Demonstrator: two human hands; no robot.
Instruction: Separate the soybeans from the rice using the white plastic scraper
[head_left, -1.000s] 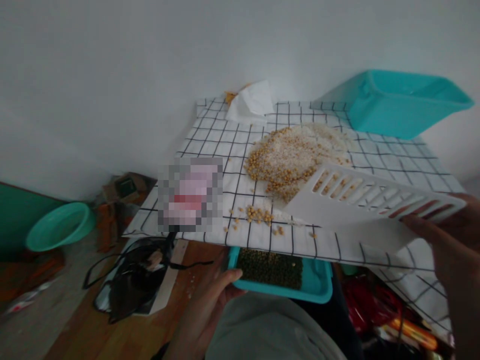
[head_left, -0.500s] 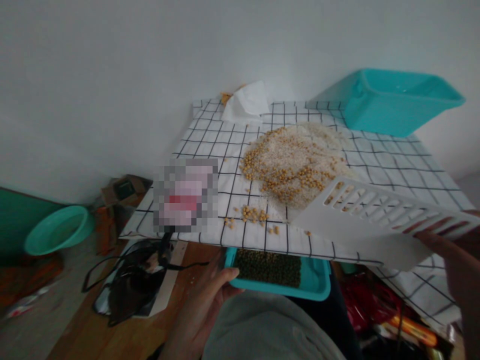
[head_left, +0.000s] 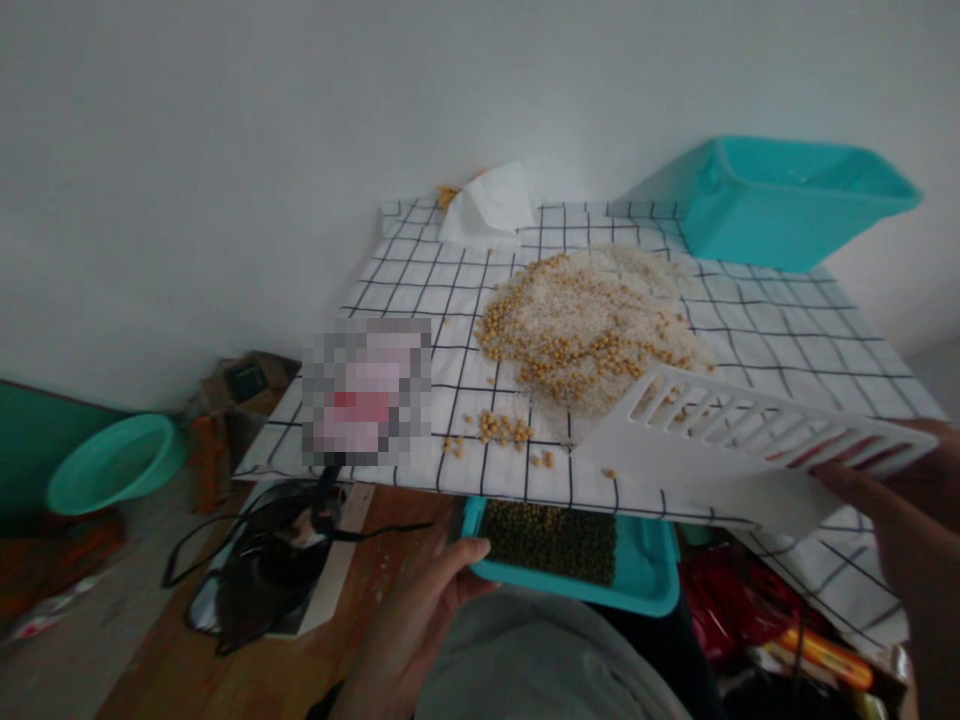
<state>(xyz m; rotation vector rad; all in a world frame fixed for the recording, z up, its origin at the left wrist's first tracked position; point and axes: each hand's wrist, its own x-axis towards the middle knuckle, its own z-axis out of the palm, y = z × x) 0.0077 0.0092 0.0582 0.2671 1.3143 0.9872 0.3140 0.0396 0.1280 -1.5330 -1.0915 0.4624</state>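
My left hand (head_left: 457, 568) grips the left end of a shallow teal tray (head_left: 651, 575), thumb on its rim, just below the table's front edge. Dark green beans (head_left: 559, 545), with some yellow ones among them, lie in the tray. A white slotted plastic board (head_left: 675, 455) is in my right hand (head_left: 877, 480), its fingers partly hidden behind the slots. The board stands tilted on the table, its left end beside a spread pile of rice (head_left: 592, 290) mixed with soybeans (head_left: 570, 355). A small cluster of soybeans (head_left: 504, 428) lies nearer the front edge.
A checked cloth (head_left: 420, 270) covers the table. At the back right stands a deep teal bin (head_left: 787, 220); a white tissue (head_left: 491, 205) is at the back left. A blurred-out pink item (head_left: 367, 390) lies left. Below are a green basin (head_left: 112, 465) and a black bag (head_left: 262, 570).
The tray in my left hand has shifted slightly right and down relative to the table. The slotted board has moved slightly left in view and sits a little lower at its upper edge.
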